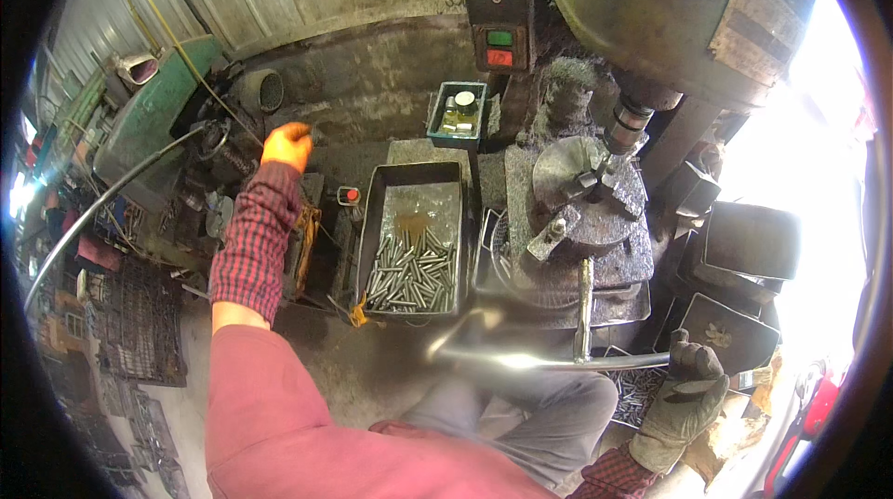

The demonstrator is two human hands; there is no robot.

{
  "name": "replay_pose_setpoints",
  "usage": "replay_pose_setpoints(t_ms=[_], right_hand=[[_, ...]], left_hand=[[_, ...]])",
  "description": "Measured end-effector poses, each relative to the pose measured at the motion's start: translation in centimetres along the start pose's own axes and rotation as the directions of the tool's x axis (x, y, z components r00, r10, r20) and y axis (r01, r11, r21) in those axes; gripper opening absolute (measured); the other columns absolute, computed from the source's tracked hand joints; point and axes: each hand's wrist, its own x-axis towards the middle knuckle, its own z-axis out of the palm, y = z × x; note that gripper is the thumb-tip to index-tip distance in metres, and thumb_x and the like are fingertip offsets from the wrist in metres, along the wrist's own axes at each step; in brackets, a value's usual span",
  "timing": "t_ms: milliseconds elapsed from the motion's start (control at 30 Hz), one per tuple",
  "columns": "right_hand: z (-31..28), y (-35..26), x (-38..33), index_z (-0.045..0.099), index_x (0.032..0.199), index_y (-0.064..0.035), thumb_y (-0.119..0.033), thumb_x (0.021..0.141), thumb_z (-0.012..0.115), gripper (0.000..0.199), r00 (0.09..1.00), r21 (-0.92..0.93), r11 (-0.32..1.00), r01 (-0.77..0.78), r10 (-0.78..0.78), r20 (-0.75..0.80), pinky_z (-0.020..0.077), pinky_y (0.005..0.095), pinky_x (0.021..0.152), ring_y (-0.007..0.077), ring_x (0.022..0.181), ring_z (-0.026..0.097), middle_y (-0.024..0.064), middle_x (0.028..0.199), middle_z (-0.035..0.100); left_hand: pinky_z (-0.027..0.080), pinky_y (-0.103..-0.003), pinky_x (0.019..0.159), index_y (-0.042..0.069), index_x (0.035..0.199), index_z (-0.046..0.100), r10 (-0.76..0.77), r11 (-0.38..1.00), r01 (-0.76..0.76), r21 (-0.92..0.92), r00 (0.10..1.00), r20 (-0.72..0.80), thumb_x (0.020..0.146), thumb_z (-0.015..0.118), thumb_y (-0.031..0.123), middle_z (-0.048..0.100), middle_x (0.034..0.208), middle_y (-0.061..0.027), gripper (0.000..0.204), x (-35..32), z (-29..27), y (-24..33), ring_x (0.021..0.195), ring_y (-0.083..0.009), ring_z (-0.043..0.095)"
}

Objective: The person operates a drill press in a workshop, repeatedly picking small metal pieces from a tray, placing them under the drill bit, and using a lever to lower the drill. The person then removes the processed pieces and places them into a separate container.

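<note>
— Where are the hands?

— The right hand (684, 397), in a thick grey work glove, is closed around the black knob at the end of a long metal lever (549, 361). The lever runs roughly level from that hand toward the person's left, across the lap; it is blurred, so its far end is hard to place.

— And the other one?

— The left hand (286, 146), in an orange glove, is stretched far forward and to the left, up by the dark machine parts beside a green housing (153, 118). Whether it is gripping anything I cannot tell; the fingers look curled, nothing more.

— What lies between the hands?

— A steel tray (414, 192) of short metal rods (409, 271), ahead of the right hand and below-right of the left. The rods are grey, shiny, all alike, heaped loosely at the near end with their long axes mostly pointing away from the person. The left hand is the nearer one to them.

— Past that?

— Directly ahead of the right hand, a drill press with its chuck (628, 122) over a round table carrying a clamp fixture (581, 187). Beyond it, a switch box (500, 29) with a green and a red button, and a small blue tub (458, 113).
</note>
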Motion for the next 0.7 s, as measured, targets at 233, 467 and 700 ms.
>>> replay_pose_setpoints(t_ms=[233,467,700], right_hand=[[1.5,0.1,-0.1,0.069,0.108,-0.0024,-0.042,0.107,0.05,0.044,0.997,-0.035,0.998,0.061,-0.059,0.047,0.0463,0.0651,0.109,0.0303,0.095,0.069,0.0159,0.101,0.071],[2.3,-0.2,-0.5,0.067,0.102,-0.0006,-0.041,0.109,0.052,0.044,0.995,0.028,0.998,0.053,-0.055,0.089,0.0462,0.06,0.112,0.0291,0.092,0.065,0.0127,0.098,0.064],[0.7,-0.4,-0.6,0.064,0.106,-0.0012,-0.047,0.107,0.053,0.047,0.998,-0.085,0.996,0.034,-0.03,0.05,0.0417,0.0608,0.115,0.028,0.093,0.06,0.0106,0.099,0.059]], left_hand=[[0.047,-0.049,0.109,0.021,0.149,0.056,0.272,0.844,-0.298,0.445,0.954,0.123,0.081,0.08,0.043,0.06,0.144,-0.0168,0.076,-3.2,3.7,4.3,0.131,-0.0362,0.058],[0.053,-0.048,0.098,0.016,0.111,0.079,0.628,0.703,-0.656,0.276,0.754,0.191,0.086,0.076,0.03,0.071,0.111,-0.0107,0.029,0.9,11.5,15.6,0.11,-0.0349,0.067],[0.051,-0.046,0.097,0.02,0.11,0.08,0.571,0.487,-0.718,0.496,0.692,0.442,0.088,0.068,0.021,0.07,0.117,-0.0095,0.025,3.1,16.2,18.7,0.115,-0.0316,0.065]])
